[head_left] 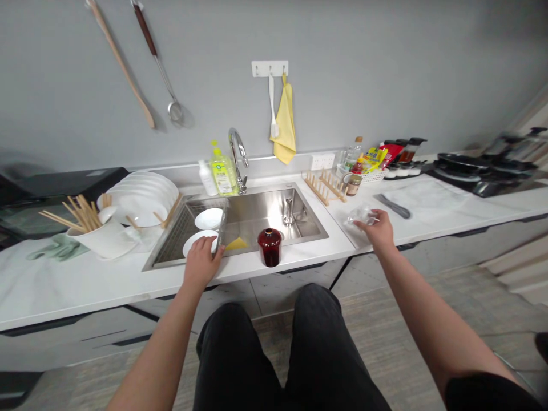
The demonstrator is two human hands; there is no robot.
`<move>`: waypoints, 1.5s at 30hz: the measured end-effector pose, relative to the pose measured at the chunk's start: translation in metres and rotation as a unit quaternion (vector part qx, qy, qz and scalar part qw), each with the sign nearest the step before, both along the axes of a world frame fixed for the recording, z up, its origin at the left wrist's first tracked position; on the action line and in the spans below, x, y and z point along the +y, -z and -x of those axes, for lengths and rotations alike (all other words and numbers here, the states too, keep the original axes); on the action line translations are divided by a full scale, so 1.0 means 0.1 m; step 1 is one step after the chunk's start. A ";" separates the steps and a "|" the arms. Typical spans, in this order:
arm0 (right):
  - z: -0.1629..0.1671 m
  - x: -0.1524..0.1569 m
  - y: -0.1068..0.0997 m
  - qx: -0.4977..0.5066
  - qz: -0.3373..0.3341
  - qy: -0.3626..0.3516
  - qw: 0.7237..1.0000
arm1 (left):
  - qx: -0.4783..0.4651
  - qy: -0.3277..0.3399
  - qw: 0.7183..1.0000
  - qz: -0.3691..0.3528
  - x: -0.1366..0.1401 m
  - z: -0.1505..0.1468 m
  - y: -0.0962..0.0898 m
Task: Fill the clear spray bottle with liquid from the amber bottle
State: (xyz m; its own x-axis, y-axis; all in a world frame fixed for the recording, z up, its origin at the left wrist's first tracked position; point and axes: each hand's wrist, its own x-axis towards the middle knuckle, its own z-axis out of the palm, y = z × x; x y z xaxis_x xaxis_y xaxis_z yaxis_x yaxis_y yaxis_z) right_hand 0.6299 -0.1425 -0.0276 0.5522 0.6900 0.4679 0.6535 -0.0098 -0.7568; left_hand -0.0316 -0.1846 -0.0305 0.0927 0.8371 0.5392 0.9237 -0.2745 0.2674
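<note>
My left hand [202, 260] lies at the front edge of the sink's left part, palm down, thumb apart from the fingers. Its fingertips are by the lower white bowl [193, 242] and the upright side of the drain rack [221, 225]; whether they touch the bowl I cannot tell. A second white bowl [209, 218] sits behind it. Over the counter on the right, the fingers of my right hand [379, 229] are closed on a clear, shiny thing [359, 215], glass or plastic. Between my hands, a dark red glass jar [269, 248] stands upright at the counter's front edge.
The steel sink [261, 214] has a tall faucet [238, 157] behind it and a yellow cloth piece [236, 244] inside. Left stand plates [143, 197] and a chopstick holder [103, 240]. Right are a wooden rack [325, 187], a dark grey utensil [393, 206] and a seasoning basket [368, 174].
</note>
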 end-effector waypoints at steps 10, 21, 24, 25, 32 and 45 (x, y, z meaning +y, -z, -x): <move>0.09 0.19 0.19 0.031 0.059 0.051 0.997 | -0.003 -0.020 1.000 0.020 -0.02 0.03 0.03; 0.98 -0.22 -0.08 -0.119 -0.041 -0.077 0.989 | -0.025 -0.040 0.999 0.024 -0.03 0.02 0.03; 1.46 -0.16 -0.10 -0.013 0.043 -0.260 0.965 | -0.045 -0.044 0.998 0.021 -0.04 0.01 0.01; 1.60 -0.11 -0.09 0.009 0.054 -0.289 0.956 | -0.053 -0.045 0.997 0.021 -0.05 0.01 0.01; 1.90 -0.02 -0.09 0.067 0.048 -0.335 0.938 | -0.108 -0.056 0.993 -0.011 -0.11 0.06 -0.01; 1.82 -0.03 -0.11 0.146 0.041 -0.340 0.928 | -0.298 -0.363 0.875 -0.113 0.10 1.69 -0.15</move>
State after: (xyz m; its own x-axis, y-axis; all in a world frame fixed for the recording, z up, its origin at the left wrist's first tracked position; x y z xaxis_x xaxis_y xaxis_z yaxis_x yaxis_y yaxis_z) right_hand 0.4479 -0.1452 -0.0169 0.0713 0.9518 0.2983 0.2972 0.2652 -0.9172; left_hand -0.2008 -0.1744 -0.0157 -0.7742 0.4242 0.4699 0.5910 0.2185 0.7765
